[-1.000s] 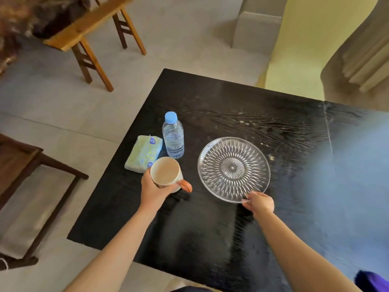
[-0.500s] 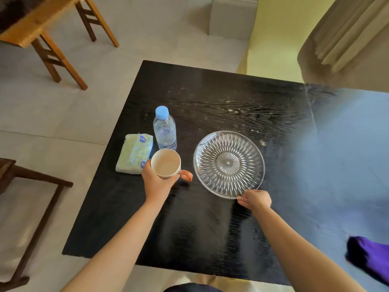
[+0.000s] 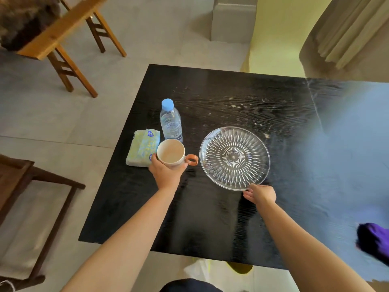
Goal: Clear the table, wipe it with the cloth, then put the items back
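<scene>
Mug [image 3: 171, 153] sits wrapped in left fingers [image 3: 153, 160]; plate [image 3: 234, 158] rim meets right fingers [image 3: 247, 194], grip unclear.

Left hand [image 3: 166, 175] grips cup [image 3: 171, 153]; right hand [image 3: 261, 194] pinches plate [image 3: 233, 158] rim.

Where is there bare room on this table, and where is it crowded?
Free: on the table, the far strip beyond the bottle and plate; the near strip in front of them; the right side between plate and purple cloth. Crowded: tissue pack, bottle and mug bunch together, the left hand gripping the mug.
</scene>
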